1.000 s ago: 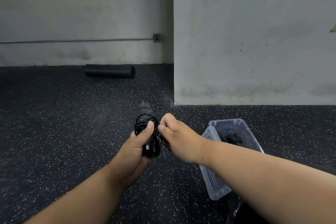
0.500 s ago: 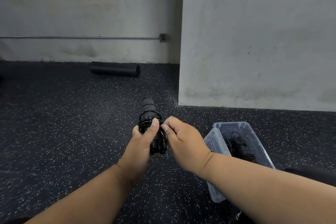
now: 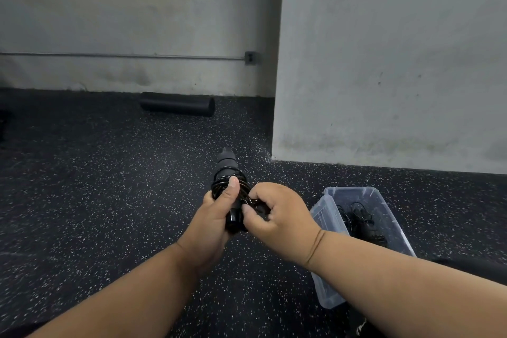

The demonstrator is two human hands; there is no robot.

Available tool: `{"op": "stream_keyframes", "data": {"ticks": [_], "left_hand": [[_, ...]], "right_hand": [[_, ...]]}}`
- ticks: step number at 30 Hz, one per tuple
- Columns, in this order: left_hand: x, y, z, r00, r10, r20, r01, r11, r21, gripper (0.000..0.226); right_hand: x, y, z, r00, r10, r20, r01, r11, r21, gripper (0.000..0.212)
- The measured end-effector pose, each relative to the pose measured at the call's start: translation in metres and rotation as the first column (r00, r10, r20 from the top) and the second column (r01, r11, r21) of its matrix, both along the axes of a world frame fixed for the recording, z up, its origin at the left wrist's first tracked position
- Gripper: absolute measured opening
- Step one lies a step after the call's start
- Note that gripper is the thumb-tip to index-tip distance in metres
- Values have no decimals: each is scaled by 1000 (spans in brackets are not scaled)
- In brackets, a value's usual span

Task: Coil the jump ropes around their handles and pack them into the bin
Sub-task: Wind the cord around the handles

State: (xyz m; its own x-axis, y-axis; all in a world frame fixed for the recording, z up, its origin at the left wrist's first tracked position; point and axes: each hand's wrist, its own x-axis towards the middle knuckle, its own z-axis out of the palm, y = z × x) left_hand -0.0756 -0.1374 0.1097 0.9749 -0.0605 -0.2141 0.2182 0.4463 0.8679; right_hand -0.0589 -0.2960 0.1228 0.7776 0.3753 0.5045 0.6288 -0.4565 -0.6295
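Speckled floor, grey walls. Left hand (image 3: 212, 214) grips handles (image 3: 229, 173); right hand (image 3: 277, 214) has closed in, pinching rope (image 3: 241, 195) end against coil. Wrap nearly finished; bin (image 3: 329, 217) near right.

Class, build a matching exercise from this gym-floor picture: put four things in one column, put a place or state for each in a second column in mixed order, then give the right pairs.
Things:
1. jump rope handles
2. clear plastic bin
3. black foam roller
4. electrical outlet box

Places or states:
A. lying on the floor by the far wall
B. gripped in the left hand, cord coiled round them
C. mounted on the wall at the end of a conduit
D. on the floor at the person's right, with black ropes inside

Pairs: 1-B, 2-D, 3-A, 4-C
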Motion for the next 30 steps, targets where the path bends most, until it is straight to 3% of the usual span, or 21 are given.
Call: {"op": "stream_keyframes", "data": {"ticks": [4, 7, 13, 18, 22, 25, 30], "left_hand": [[-4, -5, 3, 996, -89, -13, 87, 993, -85, 73], [-4, -5, 4, 992, -123, -36, 118, 985, -125, 74], [-3, 0, 7, 976, -213, -52, 200, 962, -184, 66], [-3, 4, 13, 980, -175, -96, 145, 954, -262, 66], [-2, 3, 19, 985, -146, -96, 114, 954, -276, 65], [-5, 2, 23, 988, -135, -77, 113, 963, -246, 62], [-10, -5, 21, 987, -145, -62, 127, 965, -227, 61]], "right_hand": [[-5, 3, 1, 999, -10, -49, 16, 994, 110, 24], [-5, -1, 1, 998, 24, -55, -20, 997, 69, 20], [0, 2, 2, 999, 13, 36, -16, 997, 71, 23], [-4, 1, 0, 987, 102, 124, -108, 993, 41, 25], [-7, 10, -7, 992, 102, 67, -103, 995, -1, 16], [-9, 10, -7, 997, 65, 28, -67, 996, 64, 6], [-14, 9, 0, 987, 143, -74, -129, 978, 165, 13]]}}
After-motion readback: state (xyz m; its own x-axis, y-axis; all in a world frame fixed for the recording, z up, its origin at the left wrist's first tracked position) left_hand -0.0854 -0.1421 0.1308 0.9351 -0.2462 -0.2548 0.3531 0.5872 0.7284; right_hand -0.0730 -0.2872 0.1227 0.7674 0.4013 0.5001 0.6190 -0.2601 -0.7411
